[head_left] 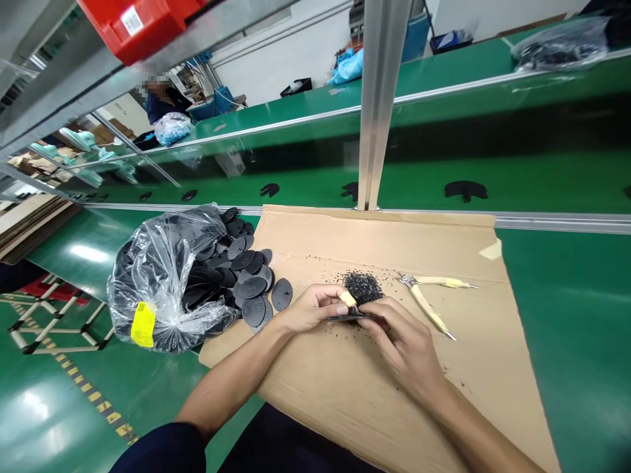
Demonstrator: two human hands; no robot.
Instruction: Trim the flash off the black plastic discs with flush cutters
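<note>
Workshop, green surface [582, 315] under a cardboard sheet [320, 384], dark flat piece [342, 318] held over the cardboard.
Left hand [310, 307] nearly closed, pinching the piece's left part, yellow wrap [348, 299] on one finger; right hand [408, 338] with bent fingers, gripping its right end. Just behind, heap of small black bits [363, 286]. To the right, pliers [424, 303] lying with handles spread. To the left, black oval discs [252, 287] beside and inside a clear plastic bag [152, 263].

Red plastic bin [165, 29] up & L of L hand [310, 309]; silver metal post [377, 105], lt-blue crumpled plastic [349, 69] beyond R hand [408, 336].
</note>
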